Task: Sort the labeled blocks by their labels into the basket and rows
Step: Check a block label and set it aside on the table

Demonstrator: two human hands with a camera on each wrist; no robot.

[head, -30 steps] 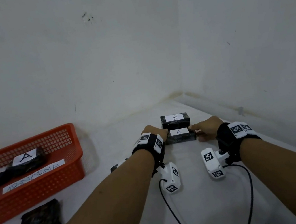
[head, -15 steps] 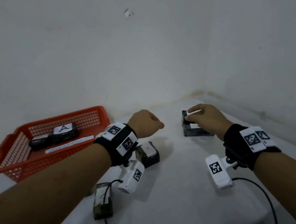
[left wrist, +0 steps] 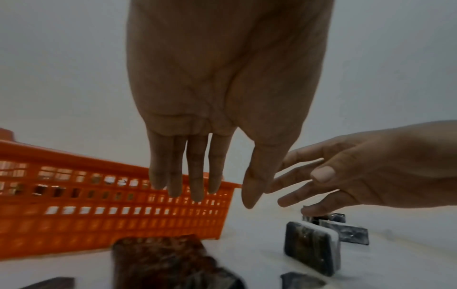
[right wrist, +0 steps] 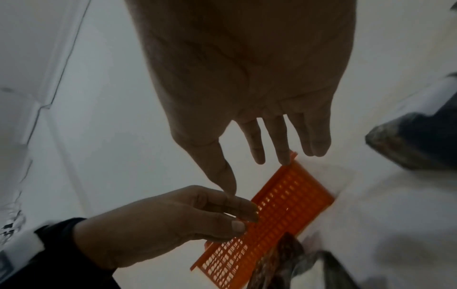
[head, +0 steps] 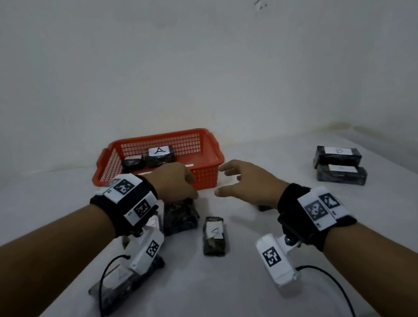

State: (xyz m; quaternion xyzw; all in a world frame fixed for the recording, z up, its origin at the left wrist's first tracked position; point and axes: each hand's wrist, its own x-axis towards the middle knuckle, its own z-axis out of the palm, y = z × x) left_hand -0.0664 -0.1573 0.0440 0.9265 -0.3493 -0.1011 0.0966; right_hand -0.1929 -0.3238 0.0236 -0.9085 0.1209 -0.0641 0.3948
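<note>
An orange basket (head: 209, 155) stands at the back of the white table, with an A-labeled dark block (head: 158, 152) and another dark block (head: 132, 163) inside. My left hand (head: 179, 187) hovers with straight fingers (left wrist: 195, 176) just above a dark block (head: 181, 216) lying label-down, holding nothing. My right hand (head: 222, 180) is beside it, fingers (right wrist: 279, 140) spread and empty. An A-labeled block (head: 214, 235) lies below the hands. At the right, a B-labeled block (head: 337, 154) and a second labeled block (head: 342, 175) lie side by side.
Another labeled block (head: 113, 286) lies near the front left, partly under the left wrist camera. A small dark block (head: 264, 207) peeks from under my right wrist. White walls close the table at the back and right. Camera cables trail toward the front edge.
My view has swung left. Both hands have left the pair of blocks at the right; the right hand let go of one there. Both now hover in front of the basket.
</note>
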